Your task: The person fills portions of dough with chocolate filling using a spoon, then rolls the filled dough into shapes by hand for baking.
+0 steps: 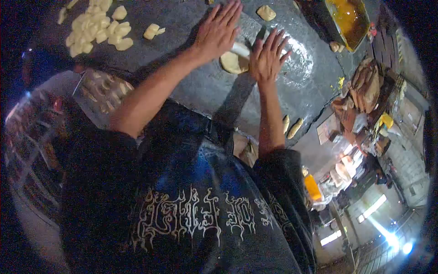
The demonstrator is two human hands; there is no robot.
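A pale rolling pin [241,49] lies across a flattened round of dough [233,64] on the dark, shiny worktop [196,86]. My left hand [217,32] rests flat over the pin's left end, fingers stretched out. Over its other end is my right hand [268,57], palm down with fingers spread. Both palms hide the pin's ends. Beyond the hands sits a lump of dough [266,13]. Another dough piece [153,31] lies left of my left hand. Two rolled dough pieces [295,128] are near the front edge, beside my right forearm.
A heap of dough pieces [93,28] is at the far left. At the back right stands a metal container [336,31] of yellow liquid. Brown bags [366,86] and clutter crowd the right side. A tray-like object [101,93] is below the worktop's left edge.
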